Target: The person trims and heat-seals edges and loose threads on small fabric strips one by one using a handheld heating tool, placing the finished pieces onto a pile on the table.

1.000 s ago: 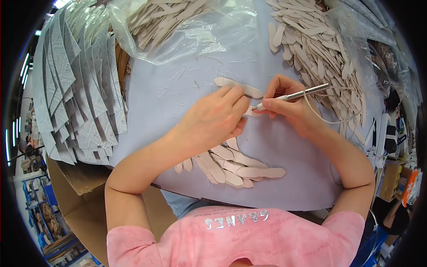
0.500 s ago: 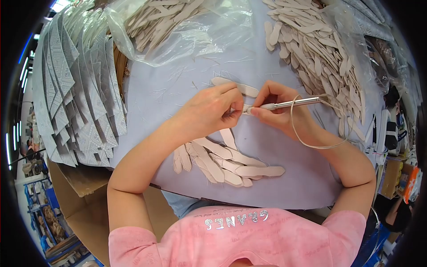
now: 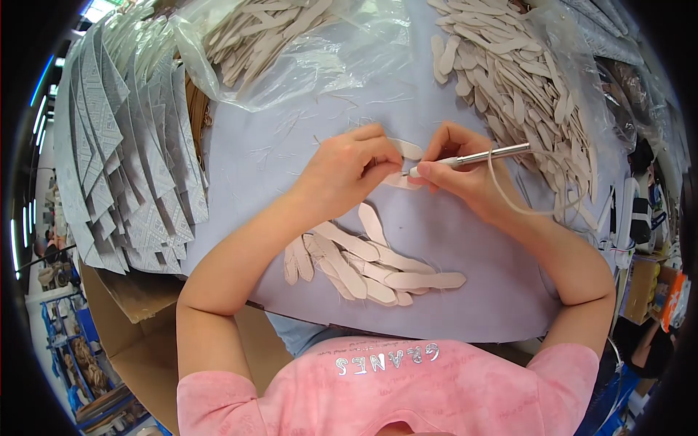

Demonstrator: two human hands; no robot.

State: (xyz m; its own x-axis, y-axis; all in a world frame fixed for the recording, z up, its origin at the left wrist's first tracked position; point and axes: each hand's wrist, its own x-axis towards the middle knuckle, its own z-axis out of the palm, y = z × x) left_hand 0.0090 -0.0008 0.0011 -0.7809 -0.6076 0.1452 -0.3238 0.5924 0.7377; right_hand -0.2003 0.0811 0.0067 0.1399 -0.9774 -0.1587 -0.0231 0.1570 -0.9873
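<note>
My left hand pinches one end of a small beige strip near the middle of the grey-lilac table. In my right hand is a silver pen-like tool with a white front part and a thin cord; its tip meets the strip beside my left fingertips. Another beige strip lies just beyond, partly hidden by my left hand. Nearer my body, a loose pile of beige strips rests on the table, with thread ends around it.
At the back right is a large heap of beige strips, and a second heap lies by clear plastic. Grey patterned pieces hang at the left. Loose threads lie on the table. A cardboard box stands below.
The tool first moved left with my right hand and tilted flatter; now its tip is uncovered against the strip again. My left hand has shifted slightly, showing more of the near pile.
</note>
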